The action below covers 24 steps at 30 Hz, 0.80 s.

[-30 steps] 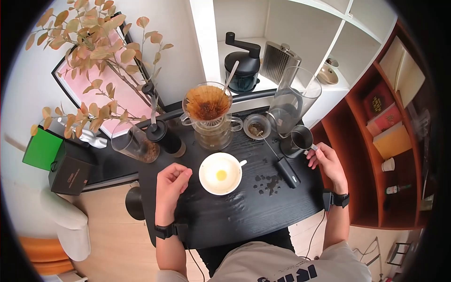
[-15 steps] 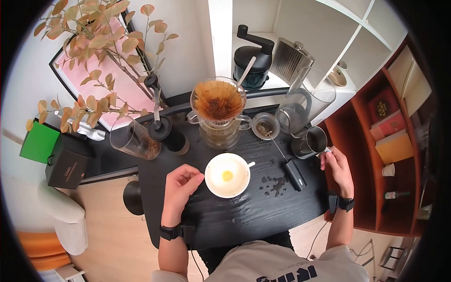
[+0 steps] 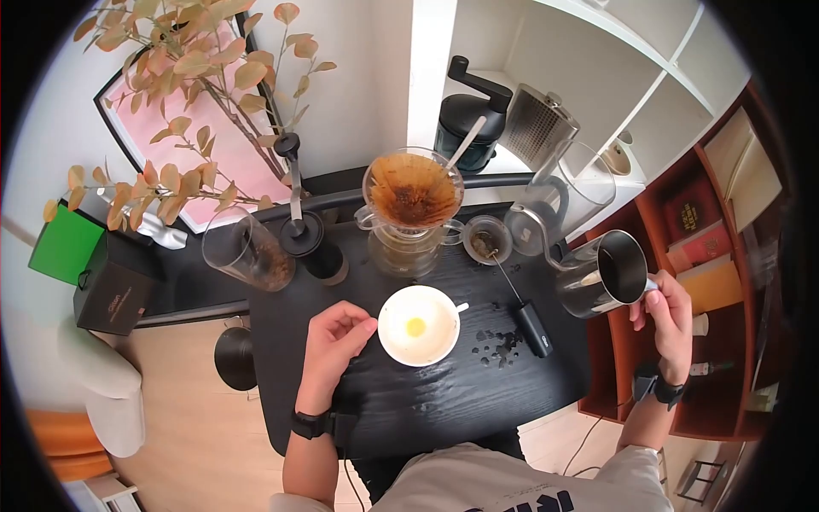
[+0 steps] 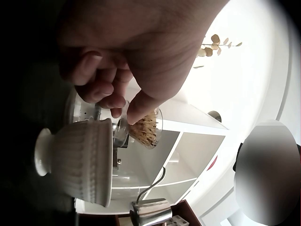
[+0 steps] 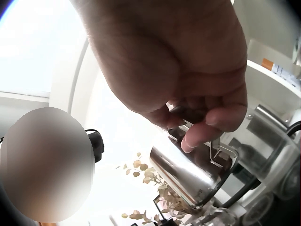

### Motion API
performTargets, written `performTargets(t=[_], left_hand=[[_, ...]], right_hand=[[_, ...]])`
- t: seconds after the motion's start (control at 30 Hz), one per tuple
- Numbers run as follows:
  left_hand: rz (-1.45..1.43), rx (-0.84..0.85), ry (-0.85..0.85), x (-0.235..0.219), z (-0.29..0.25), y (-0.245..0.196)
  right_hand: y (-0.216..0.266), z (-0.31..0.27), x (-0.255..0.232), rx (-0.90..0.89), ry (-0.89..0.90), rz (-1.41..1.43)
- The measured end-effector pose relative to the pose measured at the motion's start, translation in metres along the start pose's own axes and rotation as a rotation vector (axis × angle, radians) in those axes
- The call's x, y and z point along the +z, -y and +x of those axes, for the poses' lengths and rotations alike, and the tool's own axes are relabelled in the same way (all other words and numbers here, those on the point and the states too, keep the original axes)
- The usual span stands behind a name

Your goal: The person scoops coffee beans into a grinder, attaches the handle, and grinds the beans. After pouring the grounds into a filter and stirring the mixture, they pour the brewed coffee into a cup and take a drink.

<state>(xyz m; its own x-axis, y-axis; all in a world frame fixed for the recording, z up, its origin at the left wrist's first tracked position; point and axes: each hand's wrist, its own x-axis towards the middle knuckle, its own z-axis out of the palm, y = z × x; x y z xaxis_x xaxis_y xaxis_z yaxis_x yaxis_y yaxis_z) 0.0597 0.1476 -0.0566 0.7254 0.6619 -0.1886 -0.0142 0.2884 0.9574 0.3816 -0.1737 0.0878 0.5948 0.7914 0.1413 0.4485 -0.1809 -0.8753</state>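
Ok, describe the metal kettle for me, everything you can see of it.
The kettle is shiny silver, metal by its look, with a rounded body and an open top showing a dark inside. A thin, curved spout leaves the side opposite the handle. The right hand grips that handle with its fingers. The body is off the black table, roughly upright, near its right edge. Whether it holds liquid, I can't tell.
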Motion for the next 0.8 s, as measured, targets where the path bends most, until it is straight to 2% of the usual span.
performTargets(t=[0.23,0.4,0.8], left_hand=[[-0.060,-0.034,0.015,-0.004,0.004,0.002],[-0.051,-0.020,0.025,-0.003,0.005,0.004],[-0.065,-0.032,0.029,-0.005,0.006,0.006]], right_hand=[[0.042,0.026,0.021,-0.080,0.072,-0.087],[0.065,0.047,0.028,-0.057,0.081,-0.220],[0.090,0.078,0.037,-0.063,0.074,-0.353]])
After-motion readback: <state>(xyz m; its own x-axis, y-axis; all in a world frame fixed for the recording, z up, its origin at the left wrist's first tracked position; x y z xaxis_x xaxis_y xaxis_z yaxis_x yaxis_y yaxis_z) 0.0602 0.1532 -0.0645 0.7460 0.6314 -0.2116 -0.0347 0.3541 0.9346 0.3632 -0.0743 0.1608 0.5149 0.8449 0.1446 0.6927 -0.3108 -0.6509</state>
